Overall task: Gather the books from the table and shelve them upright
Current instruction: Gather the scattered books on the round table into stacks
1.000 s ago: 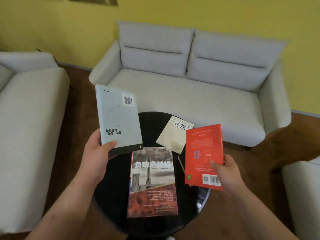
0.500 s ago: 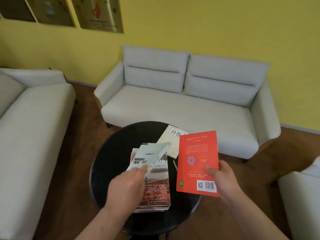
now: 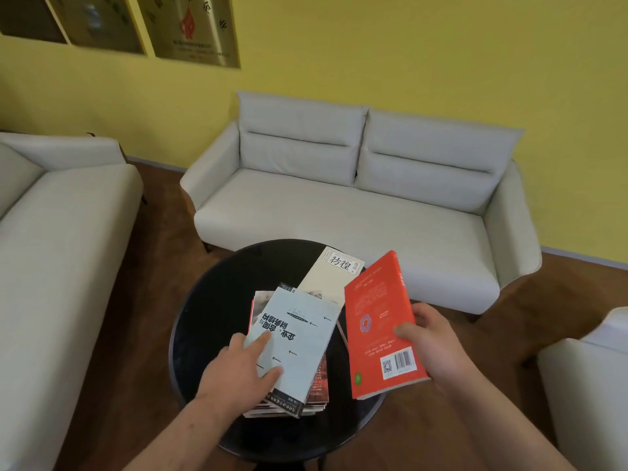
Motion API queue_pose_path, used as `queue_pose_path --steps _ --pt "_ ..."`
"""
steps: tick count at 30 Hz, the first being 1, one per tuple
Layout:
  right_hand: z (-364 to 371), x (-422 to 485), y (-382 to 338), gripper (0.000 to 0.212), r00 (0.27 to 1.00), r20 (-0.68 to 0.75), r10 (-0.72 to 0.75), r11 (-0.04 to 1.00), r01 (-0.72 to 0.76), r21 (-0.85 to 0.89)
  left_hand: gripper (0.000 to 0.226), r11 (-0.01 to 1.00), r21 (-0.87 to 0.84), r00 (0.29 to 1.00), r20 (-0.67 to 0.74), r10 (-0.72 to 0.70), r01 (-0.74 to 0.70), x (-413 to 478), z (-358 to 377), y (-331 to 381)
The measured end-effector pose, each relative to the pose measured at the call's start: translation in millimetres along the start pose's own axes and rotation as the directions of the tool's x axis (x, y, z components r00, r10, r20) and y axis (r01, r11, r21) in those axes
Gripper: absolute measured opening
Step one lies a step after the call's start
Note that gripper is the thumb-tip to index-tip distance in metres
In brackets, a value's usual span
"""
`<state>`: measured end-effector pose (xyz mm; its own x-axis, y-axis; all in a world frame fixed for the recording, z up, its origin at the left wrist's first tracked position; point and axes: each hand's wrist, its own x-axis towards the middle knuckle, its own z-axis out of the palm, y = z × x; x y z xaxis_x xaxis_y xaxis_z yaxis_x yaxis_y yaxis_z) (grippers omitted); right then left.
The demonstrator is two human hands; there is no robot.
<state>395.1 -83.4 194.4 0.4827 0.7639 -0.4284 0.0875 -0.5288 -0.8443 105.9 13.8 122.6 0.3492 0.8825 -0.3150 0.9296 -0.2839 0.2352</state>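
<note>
A pale blue book lies face up on top of a red-and-grey photo-cover book on the round black table. My left hand rests on the blue book's near left corner, index finger and thumb stretched flat on the cover. A cream book with black characters lies flat at the table's far side, partly under the stack. My right hand grips a red book by its right edge and holds it tilted above the table's right side.
A light grey two-seat sofa stands behind the table against the yellow wall. Another grey sofa runs along the left, and a pale armchair sits at the right. Brown wood floor surrounds the table. Framed plaques hang on the wall.
My left hand brought the blue book down from the air and laid it on the photo-cover book, its fingers now flat. The red book stayed in my right hand, tilting slightly.
</note>
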Motion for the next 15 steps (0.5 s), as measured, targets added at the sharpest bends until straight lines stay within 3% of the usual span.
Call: queue_pose_path --steps 5,9,13,15 --pt "37.6 -0.5 -22.9 0.017 0.988 0.077 -0.134 0.914 0.153 -0.376 0.075 0.999 0.009 0.999 0.004 -0.042 0.042 -8.2 -2.9 16.8" --pt "81.5 -4.2 -26.9 0.012 0.954 0.195 -0.226 0.842 0.293 -0.454 0.057 0.979 -0.197 0.998 -0.013 -0.057 0.053 -7.0 2.6 6.0" --pt "120.7 -3.4 -12.9 0.035 0.93 0.272 -0.247 0.747 0.362 -0.558 0.024 0.815 -0.578 0.996 -0.022 -0.081 0.054 0.4 5.2 -7.7" --pt "131.3 0.7 -3.4 0.043 0.932 0.274 -0.239 0.683 0.362 -0.635 0.024 0.677 -0.732 0.996 0.026 -0.087 0.078 3.1 4.1 -9.9"
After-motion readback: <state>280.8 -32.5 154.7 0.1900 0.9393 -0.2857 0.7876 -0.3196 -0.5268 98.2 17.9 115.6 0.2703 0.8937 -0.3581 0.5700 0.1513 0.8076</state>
